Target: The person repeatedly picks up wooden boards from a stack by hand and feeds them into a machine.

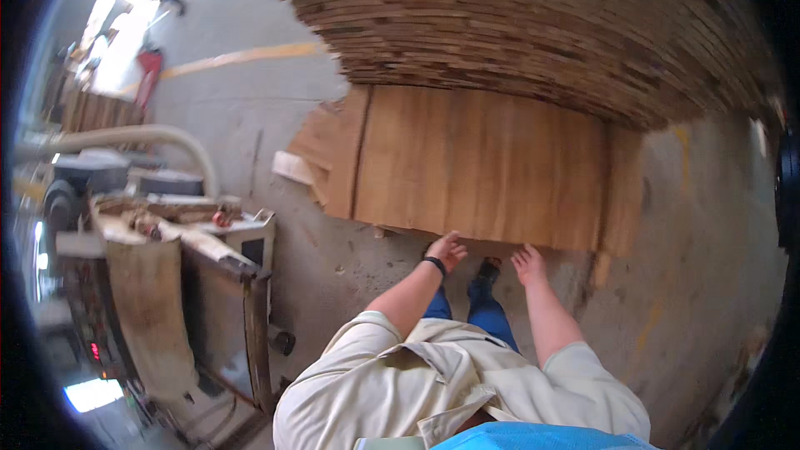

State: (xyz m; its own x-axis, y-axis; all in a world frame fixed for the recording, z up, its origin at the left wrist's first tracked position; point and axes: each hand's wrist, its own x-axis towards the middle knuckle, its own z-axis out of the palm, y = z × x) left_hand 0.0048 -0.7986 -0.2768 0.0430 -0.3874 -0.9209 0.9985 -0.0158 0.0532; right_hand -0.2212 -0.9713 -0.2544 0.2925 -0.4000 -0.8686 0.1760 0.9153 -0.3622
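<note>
Background display glows red (illegible); left hand, right hand near wood.

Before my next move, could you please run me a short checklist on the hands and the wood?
1. Left hand at the near edge of the wooden panel: ok.
2. Right hand near that edge, fingers spread: ok.
3. Firm hold on the panel: cannot tell; contact is unclear.
4. Panel's left end even: not ok; ragged wood pieces jut out there.
5. Machine apart from the panel: ok; floor shows between.
</note>
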